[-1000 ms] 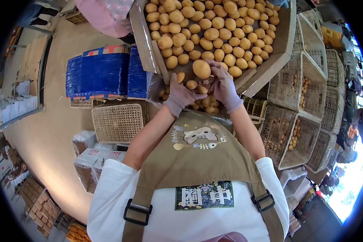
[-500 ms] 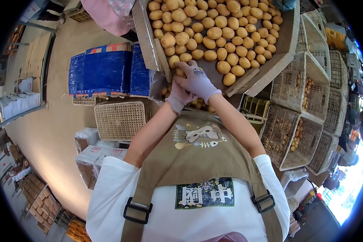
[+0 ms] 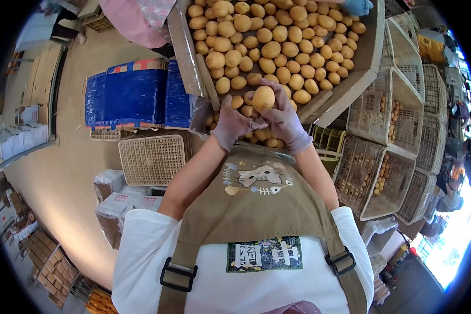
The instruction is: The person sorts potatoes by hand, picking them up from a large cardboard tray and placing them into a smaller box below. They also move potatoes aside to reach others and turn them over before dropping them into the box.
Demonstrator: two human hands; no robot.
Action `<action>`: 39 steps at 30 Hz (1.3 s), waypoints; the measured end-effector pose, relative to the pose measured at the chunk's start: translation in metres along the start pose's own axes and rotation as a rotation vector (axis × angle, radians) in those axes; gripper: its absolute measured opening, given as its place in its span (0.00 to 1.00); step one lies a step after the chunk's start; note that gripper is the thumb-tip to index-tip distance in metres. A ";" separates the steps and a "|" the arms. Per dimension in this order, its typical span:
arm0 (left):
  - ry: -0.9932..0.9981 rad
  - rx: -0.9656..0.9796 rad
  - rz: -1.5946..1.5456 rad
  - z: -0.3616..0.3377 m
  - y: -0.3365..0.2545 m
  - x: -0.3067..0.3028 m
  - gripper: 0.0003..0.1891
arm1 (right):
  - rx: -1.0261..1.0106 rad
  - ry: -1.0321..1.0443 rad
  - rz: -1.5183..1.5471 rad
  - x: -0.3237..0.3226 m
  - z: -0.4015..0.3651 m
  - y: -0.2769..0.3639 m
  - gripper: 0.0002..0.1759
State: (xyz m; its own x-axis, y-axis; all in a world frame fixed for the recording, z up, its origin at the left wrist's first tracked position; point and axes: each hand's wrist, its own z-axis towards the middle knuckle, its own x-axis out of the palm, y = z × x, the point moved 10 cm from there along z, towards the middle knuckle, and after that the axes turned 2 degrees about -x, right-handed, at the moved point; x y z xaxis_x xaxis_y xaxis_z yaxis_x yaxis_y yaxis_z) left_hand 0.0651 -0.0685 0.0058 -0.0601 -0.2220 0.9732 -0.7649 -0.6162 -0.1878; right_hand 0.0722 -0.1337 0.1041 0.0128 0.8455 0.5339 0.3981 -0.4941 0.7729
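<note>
My right hand (image 3: pixel 287 118), in a pale purple glove, grips a potato (image 3: pixel 263 98) between thumb and fingers over the near end of the sorting trough. Close beside it, my left hand (image 3: pixel 234 124), gloved alike, has its thumb and fingers spread; no potato is plainly in its grasp. Loose potatoes (image 3: pixel 237 101) show just behind and between the hands. Many more potatoes (image 3: pixel 270 49) lie across the wooden-sided trough (image 3: pixel 345 97). Below the hands, part of another group of potatoes (image 3: pixel 260 135) is visible, partly covered by my wrists.
Stacked plastic crates (image 3: pixel 374 178) with potatoes stand at right. On the left are a blue-wrapped box (image 3: pixel 125 97), a beige crate (image 3: pixel 152 159) and plastic-wrapped cartons (image 3: pixel 118 204). A co-worker's blue-gloved hand (image 3: pixel 357 6) reaches in at the far end; another person's pink clothing (image 3: pixel 133 21) shows top left.
My hands have moved apart from their crossed position at the trough's left side. My right hand has shifted right and now holds up a potato. The blue-gloved hand has moved left.
</note>
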 end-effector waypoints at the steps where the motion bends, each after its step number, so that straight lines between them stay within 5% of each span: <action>1: -0.079 -0.110 -0.292 -0.001 0.007 0.011 0.35 | -0.015 -0.004 -0.026 -0.003 -0.004 0.003 0.39; 2: -0.119 -0.068 -0.120 -0.001 0.001 0.008 0.36 | -0.039 -0.066 -0.003 -0.005 -0.005 0.006 0.37; 4: -0.185 0.288 1.170 -0.007 -0.035 0.015 0.33 | -0.048 -0.091 -0.025 -0.006 -0.010 0.009 0.31; 6: -0.194 0.550 2.020 -0.013 -0.036 0.046 0.32 | -0.047 -0.110 0.054 -0.009 -0.013 0.007 0.23; 8: -0.184 0.706 2.431 -0.016 -0.031 0.070 0.33 | -0.039 -0.121 0.234 -0.011 -0.014 0.002 0.16; 17: -0.196 0.405 2.445 -0.006 -0.028 0.051 0.44 | -0.068 -0.165 0.188 -0.025 -0.021 0.005 0.25; 20: -0.159 0.468 2.457 -0.007 -0.027 0.056 0.46 | -0.105 -0.168 0.188 -0.026 -0.023 0.010 0.27; 22: -0.282 0.276 1.577 -0.001 -0.030 0.020 0.46 | -0.105 -0.115 0.229 -0.024 -0.027 0.016 0.26; 25: -0.310 0.144 1.428 0.001 -0.027 0.021 0.46 | -0.139 -0.141 0.173 -0.021 -0.034 0.023 0.26; 27: -0.183 0.347 2.514 -0.003 -0.025 0.054 0.46 | -0.101 -0.133 0.195 -0.020 -0.040 0.025 0.32; 30: -0.137 0.332 2.587 -0.003 -0.024 0.054 0.46 | -0.107 -0.150 0.151 -0.020 -0.047 0.024 0.37; 32: -0.201 0.113 1.257 0.001 -0.021 0.004 0.44 | -0.123 -0.145 0.147 -0.020 -0.051 0.025 0.41; 34: -0.181 0.039 0.647 0.003 -0.011 -0.007 0.43 | -0.132 -0.153 0.142 -0.019 -0.052 0.026 0.42; 39: -0.186 0.035 1.119 -0.001 -0.014 0.000 0.41 | -0.116 -0.177 0.147 -0.016 -0.054 0.029 0.42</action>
State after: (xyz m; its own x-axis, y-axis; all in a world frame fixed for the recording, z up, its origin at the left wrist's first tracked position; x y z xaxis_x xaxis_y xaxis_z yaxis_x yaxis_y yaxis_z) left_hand 0.0750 -0.0596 0.0089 -0.6000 -0.7685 0.2222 -0.3233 -0.0211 -0.9461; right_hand 0.0337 -0.1724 0.1365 0.2269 0.7801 0.5831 0.2726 -0.6256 0.7309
